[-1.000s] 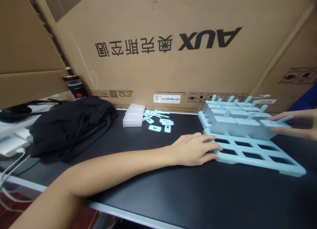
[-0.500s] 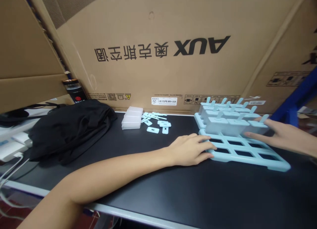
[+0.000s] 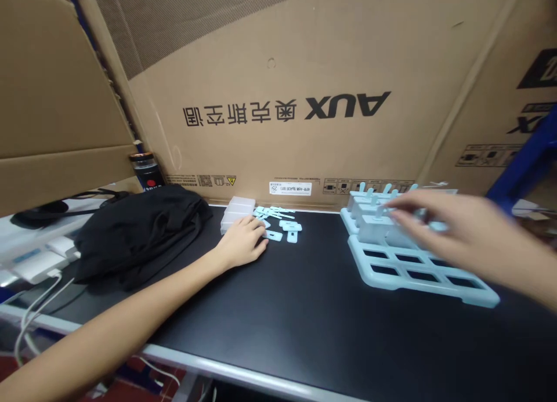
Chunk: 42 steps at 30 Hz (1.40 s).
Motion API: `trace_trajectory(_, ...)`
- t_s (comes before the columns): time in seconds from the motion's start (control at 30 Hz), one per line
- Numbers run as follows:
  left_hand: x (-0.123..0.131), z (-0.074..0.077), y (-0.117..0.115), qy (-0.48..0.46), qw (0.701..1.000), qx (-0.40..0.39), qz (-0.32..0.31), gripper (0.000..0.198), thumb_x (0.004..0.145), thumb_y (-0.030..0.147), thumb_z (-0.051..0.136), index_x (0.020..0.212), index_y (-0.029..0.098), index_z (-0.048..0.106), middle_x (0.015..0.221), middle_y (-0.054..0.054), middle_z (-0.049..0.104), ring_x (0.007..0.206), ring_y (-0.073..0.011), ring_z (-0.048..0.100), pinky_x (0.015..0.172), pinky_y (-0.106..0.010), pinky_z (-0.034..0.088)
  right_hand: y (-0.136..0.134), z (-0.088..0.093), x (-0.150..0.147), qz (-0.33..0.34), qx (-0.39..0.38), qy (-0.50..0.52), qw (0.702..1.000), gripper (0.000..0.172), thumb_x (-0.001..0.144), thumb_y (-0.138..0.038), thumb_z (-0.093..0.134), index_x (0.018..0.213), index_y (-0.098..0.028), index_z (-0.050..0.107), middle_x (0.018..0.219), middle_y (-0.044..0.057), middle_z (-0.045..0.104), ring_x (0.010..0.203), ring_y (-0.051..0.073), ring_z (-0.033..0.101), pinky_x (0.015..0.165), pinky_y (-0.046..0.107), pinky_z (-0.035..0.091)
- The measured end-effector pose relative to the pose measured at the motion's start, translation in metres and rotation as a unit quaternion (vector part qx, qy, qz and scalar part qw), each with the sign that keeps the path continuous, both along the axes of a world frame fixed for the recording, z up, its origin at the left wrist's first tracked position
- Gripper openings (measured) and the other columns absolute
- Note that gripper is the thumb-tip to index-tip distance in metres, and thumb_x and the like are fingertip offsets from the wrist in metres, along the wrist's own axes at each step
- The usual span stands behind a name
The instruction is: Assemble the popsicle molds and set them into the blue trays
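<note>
"Cardboard box [image 3: 261, 48] behind says AUX?"

"Yes (upside down). Right on the worktop [image 3: 304, 326] stands the pale-blue rack [image 3: 383, 282] with molds [image 3: 369, 234]."

"Hands?"

"Left hand [image 3: 242, 244] beside loose lids [image 3: 292, 237], right hand [image 3: 452, 222] blurred, hiding some molds; can't tell whether either's fingers grasp."

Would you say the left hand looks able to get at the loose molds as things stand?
Probably yes: the left hand is right by the loose molds, partly hiding them, and nothing visible seems to block the way.
</note>
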<state>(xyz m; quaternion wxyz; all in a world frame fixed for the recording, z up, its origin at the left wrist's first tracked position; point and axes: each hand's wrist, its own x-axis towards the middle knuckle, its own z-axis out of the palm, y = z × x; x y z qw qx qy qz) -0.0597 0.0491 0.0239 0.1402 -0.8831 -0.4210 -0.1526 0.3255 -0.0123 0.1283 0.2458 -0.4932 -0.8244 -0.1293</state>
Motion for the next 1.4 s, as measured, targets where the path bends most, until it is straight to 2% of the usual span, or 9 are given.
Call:
trace_trajectory(0.13,0.007,-0.003,0.003,0.009,0.999,-0.024,-0.035,0.021,0.095,0.031,0.047,0.098,0.021,0.065,0.097,-0.006,0.066,0.100,-0.0236,0.056,0.095,-0.041,0.043,0.038,-0.042,-0.110,0.119,-0.109,-0.152,0.975,0.033,0.094,-0.028,0.045,0.120,-0.016,0.061,0.117,0.013,0.064,0.107,0.026,0.061,0.087,0.038,0.050)
trace_trajectory(0.23,0.010,-0.002,-0.002,-0.007,0.994,-0.055,-0.089,0.020,0.096,0.033,0.048,0.098,0.022,0.064,0.102,-0.005,0.065,0.101,-0.0222,0.056,0.096,-0.039,0.042,0.074,-0.068,-0.139,0.130,-0.160,-0.194,0.959,0.030,0.092,-0.023,0.048,0.119,-0.017,0.061,0.121,0.012,0.063,0.115,0.026,0.056,0.090,0.036,0.048)
trace_trajectory(0.43,-0.004,0.014,0.002,-0.008,0.980,-0.114,-0.161,0.028,0.098,0.045,0.046,0.101,0.024,0.064,0.121,-0.004,0.063,0.112,-0.0208,0.056,0.103,-0.037,0.040,0.105,-0.082,-0.120,0.088,-0.183,-0.176,0.963,0.024,0.093,-0.037,0.052,0.097,-0.017,0.065,0.105,0.011,0.064,0.093,0.024,0.063,0.075,0.032,0.048)
trace_trajectory(0.6,-0.052,0.040,0.022,-0.066,0.996,-0.034,0.044,0.052,0.087,0.061,0.056,0.122,0.021,0.057,0.132,-0.010,0.054,0.122,-0.0292,0.048,0.105,-0.045,0.038,0.089,-0.077,-0.110,0.078,-0.140,-0.192,0.968,0.020,0.092,-0.024,0.046,0.090,-0.015,0.064,0.100,0.012,0.062,0.091,0.024,0.060,0.073,0.033,0.046)
trace_trajectory(0.7,-0.081,0.044,0.030,-0.019,0.988,-0.081,0.130,0.058,0.075,0.065,0.065,0.115,0.023,0.062,0.130,-0.011,0.054,0.120,-0.0328,0.048,0.103,-0.048,0.039,0.069,-0.072,-0.123,0.110,-0.101,-0.153,0.977,0.022,0.093,-0.021,0.044,0.098,-0.015,0.064,0.104,0.013,0.061,0.097,0.024,0.058,0.079,0.034,0.046)
trace_trajectory(0.83,-0.094,0.044,0.032,0.010,0.979,-0.133,0.155,0.051,0.070,0.063,0.069,0.105,0.026,0.066,0.119,-0.009,0.060,0.112,-0.0322,0.054,0.096,-0.044,0.042,0.048,-0.071,-0.145,0.199,-0.139,-0.143,0.960,0.022,0.095,-0.037,0.051,0.096,-0.020,0.064,0.100,0.008,0.063,0.098,0.023,0.057,0.075,0.031,0.046)
trace_trajectory(1.0,-0.090,0.048,0.031,0.020,0.972,-0.171,0.158,0.042,0.075,0.057,0.066,0.104,0.027,0.063,0.101,-0.004,0.068,0.095,-0.0259,0.063,0.081,-0.034,0.046,0.038,-0.076,-0.139,0.172,-0.180,-0.164,0.955,0.019,0.094,-0.034,0.053,0.083,-0.019,0.059,0.094,0.007,0.063,0.084,0.019,0.059,0.066,0.028,0.042)
trace_trajectory(1.2,-0.079,0.053,0.024,-0.127,0.985,-0.116,0.032,0.044,0.072,0.047,0.073,0.104,0.021,0.060,0.109,-0.005,0.063,0.099,-0.0218,0.060,0.091,-0.034,0.047,0.034,-0.079,-0.102,0.125,-0.221,-0.076,0.964,0.004,0.087,-0.024,0.053,0.089,-0.021,0.053,0.081,0.002,0.061,0.068,0.016,0.056,0.060,0.027,0.039)
trace_trajectory(1.4,-0.024,0.037,-0.001,-0.316,0.924,-0.170,-0.135,0.051,0.072,0.031,0.076,0.117,0.019,0.054,0.114,-0.009,0.059,0.095,-0.0183,0.058,0.088,-0.034,0.049,0.025,-0.064,-0.085,0.146,-0.305,0.240,0.910,0.020,0.083,-0.039,0.062,0.081,-0.021,0.053,0.070,0.000,0.058,0.063,0.013,0.052,0.059,0.026,0.042)
